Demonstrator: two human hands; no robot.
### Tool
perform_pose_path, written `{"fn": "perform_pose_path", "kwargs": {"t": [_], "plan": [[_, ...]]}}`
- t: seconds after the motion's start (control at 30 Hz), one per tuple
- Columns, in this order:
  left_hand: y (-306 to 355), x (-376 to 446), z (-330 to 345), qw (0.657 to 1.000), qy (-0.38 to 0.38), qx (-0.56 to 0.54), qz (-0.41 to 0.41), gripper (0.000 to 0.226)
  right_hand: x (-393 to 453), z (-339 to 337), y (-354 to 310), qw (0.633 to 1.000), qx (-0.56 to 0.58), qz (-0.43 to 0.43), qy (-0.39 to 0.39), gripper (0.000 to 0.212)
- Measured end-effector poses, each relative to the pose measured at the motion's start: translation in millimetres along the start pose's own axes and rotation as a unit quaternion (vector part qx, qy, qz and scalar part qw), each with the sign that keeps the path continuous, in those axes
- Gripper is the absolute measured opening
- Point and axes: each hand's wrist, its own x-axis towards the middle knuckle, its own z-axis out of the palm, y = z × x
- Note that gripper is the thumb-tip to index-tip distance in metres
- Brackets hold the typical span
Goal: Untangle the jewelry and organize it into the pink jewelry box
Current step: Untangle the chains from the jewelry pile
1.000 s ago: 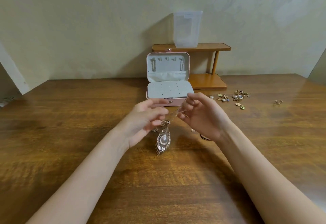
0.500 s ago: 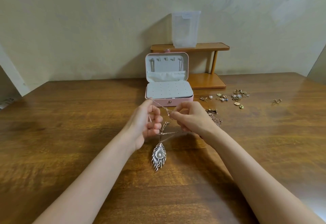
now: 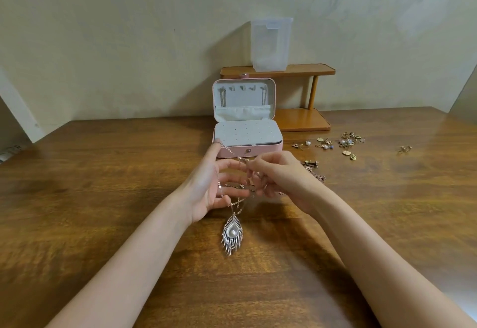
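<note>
A rose-gold necklace hangs between my hands, its feather-shaped pendant [image 3: 232,235] dangling just above the table. My left hand [image 3: 209,185] has its fingers spread with the thin chain [image 3: 229,150] looped over the raised forefinger. My right hand [image 3: 278,175] pinches the chain close to the left fingertips. Behind them the pink jewelry box [image 3: 246,118] stands open, two chains hanging inside its lid and a grey dotted earring panel across its base.
Several loose earrings [image 3: 335,143] lie on the wooden table right of the box, one more [image 3: 404,149] farther right. Another chain [image 3: 316,174] lies beside my right wrist. A wooden two-tier shelf [image 3: 302,95] with a clear plastic container [image 3: 271,43] stands against the wall.
My left hand has opened its fingers and raised the forefinger with the chain over it. The pendant has dropped lower and nearer to me, and my right hand has shifted a little left.
</note>
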Motion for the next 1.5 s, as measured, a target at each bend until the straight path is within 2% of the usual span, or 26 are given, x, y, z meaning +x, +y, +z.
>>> {"fn": "perform_pose_path", "kwargs": {"t": [0.1,0.23,0.3,0.4,0.5,0.57,0.63,0.77,0.87,0.97,1.03,1.1,1.13,1.2,1.23,1.37,1.5], "plan": [[1,-2,0,0.998,-0.036,-0.040,-0.019,0.078,1,-2,2,1.000,0.004,-0.001,0.026,0.021],[3,0,-2,0.989,-0.068,-0.133,0.003,0.068,1,-6,1,0.994,0.100,0.028,0.021,0.010],[4,1,-2,0.992,-0.041,-0.121,0.020,0.067,2,-6,3,0.991,0.122,0.050,0.026,0.015],[4,-1,-2,0.994,-0.002,-0.104,0.037,0.067,3,-6,6,0.993,0.086,0.051,0.058,0.024],[7,-3,-7,0.972,0.037,-0.225,0.065,0.058,3,-5,5,0.995,0.057,0.028,0.071,0.028],[8,-1,-11,0.960,0.080,-0.262,0.065,0.053,4,-3,4,0.994,0.048,0.024,0.093,0.028],[7,0,-12,0.965,0.099,-0.236,0.050,0.060,6,-4,5,0.990,0.071,0.029,0.121,0.028],[9,-3,-13,0.980,0.043,-0.195,0.023,0.082,8,-11,6,0.971,0.167,0.059,0.160,0.020],[12,-2,-19,0.962,0.070,-0.260,0.041,0.075,10,-14,8,0.952,0.238,0.070,0.182,0.021],[14,-1,-27,0.919,0.116,-0.370,0.077,0.057,11,-18,10,0.923,0.330,0.063,0.187,0.024],[17,-4,-32,0.901,0.119,-0.398,0.123,0.042,12,-23,10,0.911,0.371,0.035,0.177,0.021],[22,-8,-35,0.911,0.119,-0.353,0.175,0.032,12,-27,10,0.906,0.385,0.013,0.173,0.020],[24,-9,-36,0.926,0.135,-0.294,0.196,0.031,12,-28,9,0.906,0.385,0.006,0.176,0.021],[25,-7,-37,0.947,0.190,-0.107,0.235,0.033,12,-30,9,0.911,0.367,-0.005,0.188,0.023],[23,-4,-38,0.942,0.218,-0.009,0.254,0.035,12,-30,8,0.916,0.349,-0.007,0.196,0.023],[17,2,-39,0.889,0.272,0.225,0.292,0.039,12,-28,8,0.921,0.332,-0.012,0.201,0.025],[11,11,-43,0.774,0.336,0.461,0.274,0.044,11,-28,7,0.921,0.327,-0.031,0.210,0.026]]}}
